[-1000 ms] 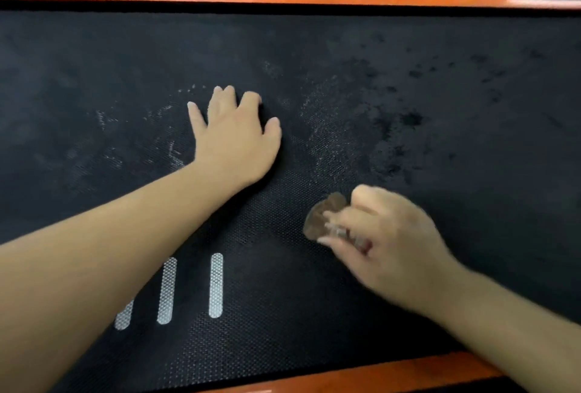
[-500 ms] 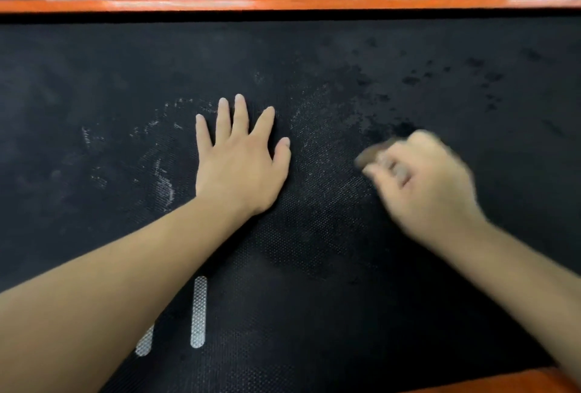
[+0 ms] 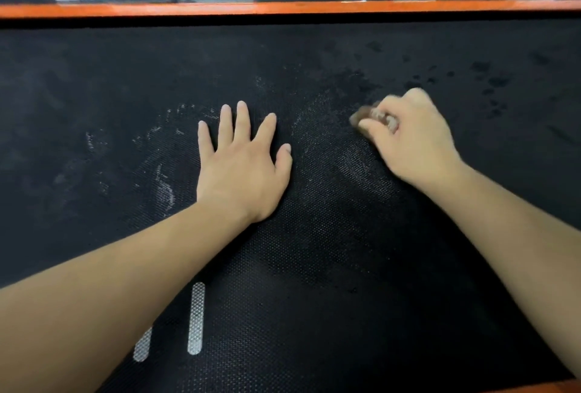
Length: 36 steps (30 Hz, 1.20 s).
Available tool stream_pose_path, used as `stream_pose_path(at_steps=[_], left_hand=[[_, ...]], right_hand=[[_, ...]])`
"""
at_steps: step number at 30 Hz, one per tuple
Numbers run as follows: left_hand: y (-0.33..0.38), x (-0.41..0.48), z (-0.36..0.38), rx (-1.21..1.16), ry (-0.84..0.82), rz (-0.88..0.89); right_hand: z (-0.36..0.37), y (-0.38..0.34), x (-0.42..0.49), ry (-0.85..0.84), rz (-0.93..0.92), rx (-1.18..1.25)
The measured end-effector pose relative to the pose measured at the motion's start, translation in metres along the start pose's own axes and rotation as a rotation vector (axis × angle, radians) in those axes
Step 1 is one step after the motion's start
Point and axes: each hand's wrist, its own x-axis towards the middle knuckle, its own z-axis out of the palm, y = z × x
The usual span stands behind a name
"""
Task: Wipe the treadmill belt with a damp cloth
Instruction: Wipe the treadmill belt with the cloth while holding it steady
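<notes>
The black textured treadmill belt (image 3: 314,266) fills the head view. My left hand (image 3: 242,166) lies flat on it, fingers straight and spread. To its right, my right hand (image 3: 412,137) has its fingers curled round a small brownish cloth (image 3: 361,117), of which only a wad shows at the fingertips, pressed against the belt. Pale dusty smears (image 3: 163,185) lie left of my left hand and between the hands. Dark wet spots (image 3: 490,84) dot the belt beyond my right hand.
An orange side rail (image 3: 283,8) runs along the far edge of the belt, with a glossy dark frame behind it. Another orange rail (image 3: 559,388) shows at the bottom right corner. White stripe markings (image 3: 195,317) sit on the belt under my left forearm.
My right hand carried the cloth away from me and to the right across the belt, toward the wet spots. My left hand stayed flat in place; the view shifted slightly.
</notes>
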Motion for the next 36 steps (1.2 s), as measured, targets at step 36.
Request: stream_pose_path(at_steps=[36], left_hand=[[0.003, 0.002, 0.000, 0.022, 0.007, 0.003]], right_hand=[[0.040, -0.010, 0.100, 0.037, 0.065, 0.005]])
